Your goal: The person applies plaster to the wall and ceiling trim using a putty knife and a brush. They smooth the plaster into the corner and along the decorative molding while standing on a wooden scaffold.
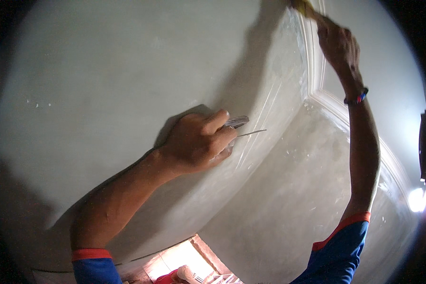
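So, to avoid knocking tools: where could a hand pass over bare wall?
Bare: the wall above and left of the left hand; also the adjoining wall between the corner and right forearm. Crowded: around the left hand's dark tool, and at the moulding, where the right hand holds a yellow tool.

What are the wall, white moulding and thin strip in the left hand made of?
Wall: probably cement plaster; matt, mottled grey with pale lines.
Moulding: likely plaster, perhaps foam; ridged, smooth white finish.
Thin strip: perhaps metal, being straight and narrow; finish unclear.
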`<state>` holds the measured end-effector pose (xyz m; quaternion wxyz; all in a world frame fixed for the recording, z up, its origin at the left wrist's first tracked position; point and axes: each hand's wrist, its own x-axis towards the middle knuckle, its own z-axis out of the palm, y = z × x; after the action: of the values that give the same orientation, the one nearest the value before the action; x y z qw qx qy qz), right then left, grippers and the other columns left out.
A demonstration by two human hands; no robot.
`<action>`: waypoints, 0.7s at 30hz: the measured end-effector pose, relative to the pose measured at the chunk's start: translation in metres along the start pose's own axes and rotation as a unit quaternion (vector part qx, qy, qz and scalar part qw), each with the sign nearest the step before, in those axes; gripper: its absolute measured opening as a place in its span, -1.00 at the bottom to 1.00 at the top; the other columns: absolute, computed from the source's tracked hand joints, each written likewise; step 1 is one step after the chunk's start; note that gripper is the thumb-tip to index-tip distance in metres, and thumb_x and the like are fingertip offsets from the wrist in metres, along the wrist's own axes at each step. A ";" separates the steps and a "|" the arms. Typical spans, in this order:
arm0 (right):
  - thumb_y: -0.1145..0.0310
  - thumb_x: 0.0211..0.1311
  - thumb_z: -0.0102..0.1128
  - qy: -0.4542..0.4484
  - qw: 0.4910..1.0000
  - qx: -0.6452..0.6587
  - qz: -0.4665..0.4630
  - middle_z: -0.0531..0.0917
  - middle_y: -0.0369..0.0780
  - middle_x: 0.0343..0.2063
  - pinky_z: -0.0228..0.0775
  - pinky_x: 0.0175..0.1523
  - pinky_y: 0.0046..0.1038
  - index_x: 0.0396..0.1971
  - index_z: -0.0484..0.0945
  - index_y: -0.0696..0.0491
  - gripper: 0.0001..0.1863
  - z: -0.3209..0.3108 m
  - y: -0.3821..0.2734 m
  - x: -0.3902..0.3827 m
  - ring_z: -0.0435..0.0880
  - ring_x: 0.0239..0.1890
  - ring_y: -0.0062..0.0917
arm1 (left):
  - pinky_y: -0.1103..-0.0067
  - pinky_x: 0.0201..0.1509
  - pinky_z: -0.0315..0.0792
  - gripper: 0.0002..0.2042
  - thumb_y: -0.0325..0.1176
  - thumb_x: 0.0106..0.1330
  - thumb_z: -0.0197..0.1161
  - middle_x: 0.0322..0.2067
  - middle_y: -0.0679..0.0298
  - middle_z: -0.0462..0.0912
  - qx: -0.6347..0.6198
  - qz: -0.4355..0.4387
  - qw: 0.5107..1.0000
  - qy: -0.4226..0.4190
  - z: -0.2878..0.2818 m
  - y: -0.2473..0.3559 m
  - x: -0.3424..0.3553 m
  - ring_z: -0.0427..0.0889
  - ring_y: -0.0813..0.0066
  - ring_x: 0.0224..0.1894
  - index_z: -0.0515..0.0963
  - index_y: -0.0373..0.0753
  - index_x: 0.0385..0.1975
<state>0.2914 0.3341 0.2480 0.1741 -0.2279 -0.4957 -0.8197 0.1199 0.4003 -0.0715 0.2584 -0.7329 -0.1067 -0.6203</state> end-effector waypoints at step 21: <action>0.24 0.28 -0.03 -0.087 0.995 -0.011 0.057 0.65 -0.10 -0.43 0.53 -0.33 -0.20 -0.02 0.53 -0.19 -0.70 0.000 0.018 -0.014 0.66 -0.43 -0.23 | 0.43 -0.44 0.52 -0.78 -0.36 -0.12 0.41 -0.31 0.11 0.54 -0.005 0.005 1.000 0.015 0.009 0.010 -0.002 0.62 0.31 -0.46 0.52 -0.21 -0.48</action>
<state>0.3122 0.3269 0.2531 0.1746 -0.3282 -0.4862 -0.7908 0.1321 0.3968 -0.0765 0.2599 -0.7252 -0.0962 -0.6303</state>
